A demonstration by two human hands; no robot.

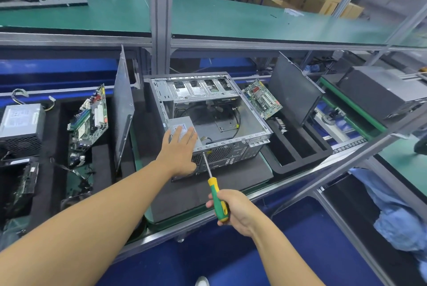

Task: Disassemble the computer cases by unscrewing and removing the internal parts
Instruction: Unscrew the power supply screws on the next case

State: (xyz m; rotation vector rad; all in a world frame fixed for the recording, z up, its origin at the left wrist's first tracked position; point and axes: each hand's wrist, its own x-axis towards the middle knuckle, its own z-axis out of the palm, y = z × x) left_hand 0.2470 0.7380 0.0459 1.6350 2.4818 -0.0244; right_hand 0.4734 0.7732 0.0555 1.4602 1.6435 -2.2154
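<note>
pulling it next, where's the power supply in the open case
Head view: the power supply sits in the near-left corner of the open case, under the left hand.

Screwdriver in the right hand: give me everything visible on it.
The screwdriver has a green handle with yellow sections, plastic-looking, and a slim bare metal shaft. The right hand grips the handle's lower half, fingers curled round it. The tool slants away from the person, tip at the rear panel of the open computer case, near its top edge. Whether it sits in a screw is too small to tell.
</note>
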